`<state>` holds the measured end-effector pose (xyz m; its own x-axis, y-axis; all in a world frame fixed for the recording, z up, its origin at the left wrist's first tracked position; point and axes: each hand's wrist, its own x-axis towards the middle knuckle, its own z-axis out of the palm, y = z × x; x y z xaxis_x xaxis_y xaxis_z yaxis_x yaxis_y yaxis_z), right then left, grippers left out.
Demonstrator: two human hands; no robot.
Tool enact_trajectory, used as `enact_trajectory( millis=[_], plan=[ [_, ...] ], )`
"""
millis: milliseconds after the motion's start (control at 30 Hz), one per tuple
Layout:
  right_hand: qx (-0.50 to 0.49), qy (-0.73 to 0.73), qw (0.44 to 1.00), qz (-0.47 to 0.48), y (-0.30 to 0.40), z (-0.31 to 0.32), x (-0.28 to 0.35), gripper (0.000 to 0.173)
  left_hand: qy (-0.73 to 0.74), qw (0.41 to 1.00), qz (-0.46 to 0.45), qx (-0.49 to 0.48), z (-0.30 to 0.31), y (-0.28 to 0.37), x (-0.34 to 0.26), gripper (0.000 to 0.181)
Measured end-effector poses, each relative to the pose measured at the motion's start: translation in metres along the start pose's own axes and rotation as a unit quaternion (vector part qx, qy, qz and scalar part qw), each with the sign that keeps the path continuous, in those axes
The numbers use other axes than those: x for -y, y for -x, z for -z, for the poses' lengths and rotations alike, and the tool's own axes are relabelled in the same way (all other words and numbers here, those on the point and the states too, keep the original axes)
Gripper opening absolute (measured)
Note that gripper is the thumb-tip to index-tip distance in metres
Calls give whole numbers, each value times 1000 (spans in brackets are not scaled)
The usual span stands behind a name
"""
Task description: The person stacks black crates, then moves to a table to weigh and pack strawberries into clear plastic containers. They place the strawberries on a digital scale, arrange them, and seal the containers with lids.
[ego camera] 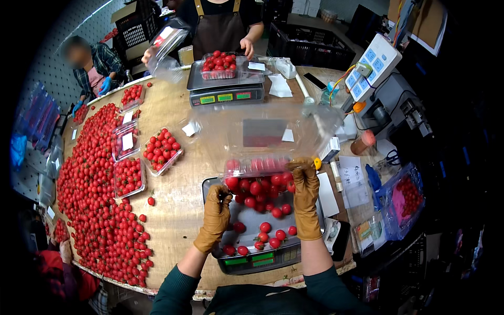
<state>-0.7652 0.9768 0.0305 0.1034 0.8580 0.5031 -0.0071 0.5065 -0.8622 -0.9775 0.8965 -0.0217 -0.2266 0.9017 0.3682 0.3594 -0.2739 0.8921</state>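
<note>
In brown gloves, my left hand (214, 220) and my right hand (307, 199) grip opposite sides of a transparent plastic clamshell box (258, 164). The box is tipped towards me above the weighing pan (236, 238) of a digital scale (279, 258). Cherry tomatoes (256, 188) crowd at its lower edge, some apparently tumbling out. Several loose cherry tomatoes (265, 227) lie on the pan. The raised lid (220, 130) stretches away from me and is blurred. My fingertips are partly hidden against the box.
A large heap of cherry tomatoes (94, 185) covers the table's left side, beside filled boxes (162, 149). Across the table, a co-worker (218, 31) stands at a second scale (226, 94). A power strip (372, 67), a phone (315, 81) and scissors (392, 157) are at right.
</note>
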Motion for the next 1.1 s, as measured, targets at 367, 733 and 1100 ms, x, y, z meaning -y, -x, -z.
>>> enact_trajectory(
  millis=[367,733,1100],
  plan=[
    [45,9,998,51,16,25,12,16,-109,988,-114,1,7,1,-19,41],
    [78,-28,994,73,-3,12,84,14,-213,953,-208,-55,41,-9,-55,38],
    [27,13,1000,8,36,86,135,40,-9,941,195,-278,205,137,-25,16]
  ],
)
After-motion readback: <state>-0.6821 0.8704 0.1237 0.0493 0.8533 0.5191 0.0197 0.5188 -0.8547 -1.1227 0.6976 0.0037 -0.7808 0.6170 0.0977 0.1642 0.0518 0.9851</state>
